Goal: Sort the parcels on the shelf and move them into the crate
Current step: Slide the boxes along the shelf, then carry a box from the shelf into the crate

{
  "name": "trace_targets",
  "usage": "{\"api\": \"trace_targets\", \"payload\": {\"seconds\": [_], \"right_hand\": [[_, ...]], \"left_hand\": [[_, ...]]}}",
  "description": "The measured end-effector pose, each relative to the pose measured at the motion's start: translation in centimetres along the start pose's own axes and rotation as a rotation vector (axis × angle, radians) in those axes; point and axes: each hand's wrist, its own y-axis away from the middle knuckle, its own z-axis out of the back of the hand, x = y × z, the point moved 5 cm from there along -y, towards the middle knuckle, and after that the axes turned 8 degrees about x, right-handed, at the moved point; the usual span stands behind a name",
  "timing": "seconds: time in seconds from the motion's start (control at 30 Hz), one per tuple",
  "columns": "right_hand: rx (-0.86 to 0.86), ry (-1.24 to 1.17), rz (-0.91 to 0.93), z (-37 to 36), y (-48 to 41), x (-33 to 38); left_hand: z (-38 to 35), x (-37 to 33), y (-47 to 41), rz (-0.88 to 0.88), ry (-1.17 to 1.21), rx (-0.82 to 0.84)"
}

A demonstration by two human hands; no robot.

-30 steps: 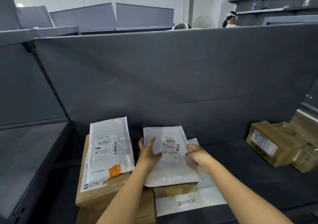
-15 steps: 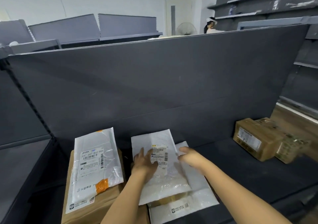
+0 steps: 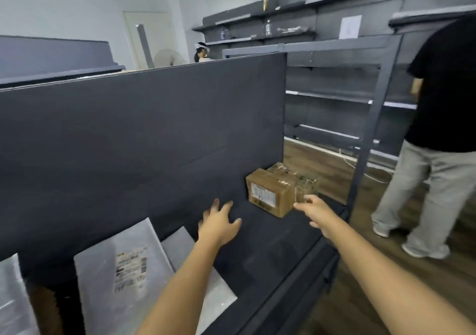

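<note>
Both hands were released and empty. The left hand hovered spread over the dark grey metal shelf. The right hand reached just beside the brown cardboard box at the shelf's right end.

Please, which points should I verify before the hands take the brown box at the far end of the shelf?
1. Hands free: left hand and right hand hold nothing: ok.
2. Way over the shelf to the brown box is free: ok.
3. Both hands on the box: left hand is apart from it, right hand's contact is unclear: not ok.
4. Second box behind it will stay put: cannot tell.
5. Crate in view: not ok.
6. Aisle at the shelf end free: not ok, a person in a black shirt stands there.
</note>
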Motion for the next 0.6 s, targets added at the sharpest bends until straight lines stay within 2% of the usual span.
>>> {"api": "trace_targets", "payload": {"seconds": [0.1, 0.23, 0.37, 0.6], "right_hand": [[-0.15, -0.046, 0.026, 5.5, 0.7, -1.2], [-0.216, -0.032, 0.053, 9.8, 1.2, -2.1], [-0.195, -0.009, 0.05, 11.2, 0.5, -2.7], [-0.067, 0.143, 0.021, 7.8, -3.7, -2.4]], "left_hand": [[-0.8, -4.7, -1.1, -0.091, -0.033, -0.011], [-1.6, -8.7, -2.0, -0.163, -0.056, -0.038], [-2.4, -10.8, -2.8, -0.184, -0.08, -0.021], [-2.9, -9.1, -5.2, -0.141, -0.091, 0.041]]}}
